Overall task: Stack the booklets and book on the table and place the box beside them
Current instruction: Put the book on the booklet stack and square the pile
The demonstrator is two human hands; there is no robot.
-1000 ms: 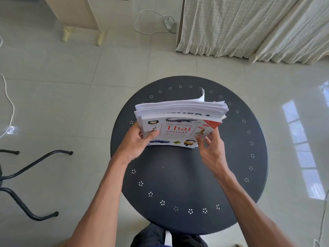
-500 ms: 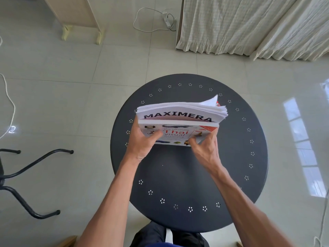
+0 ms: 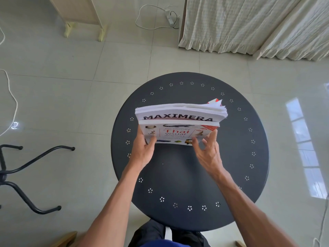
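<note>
A white book, the "Thai visual dictionary", is tilted up with its cover facing me, its lower edge just above the round black table. Behind it, pressed against it, are several white booklets; the nearest one reads "MAXIMERA". My left hand grips the book's lower left corner, thumb on the cover. My right hand holds the lower right corner with spread fingertips. No box is in view.
The table has a ring of small punched holes near its rim. Black chair legs stand on the tiled floor at left. A curtain, a white cable with power strip and wooden furniture legs lie beyond.
The stack has tipped a little more upright and shifted slightly away from me. My right hand's fingers have loosened and spread at the lower right corner. The left grip is unchanged.
</note>
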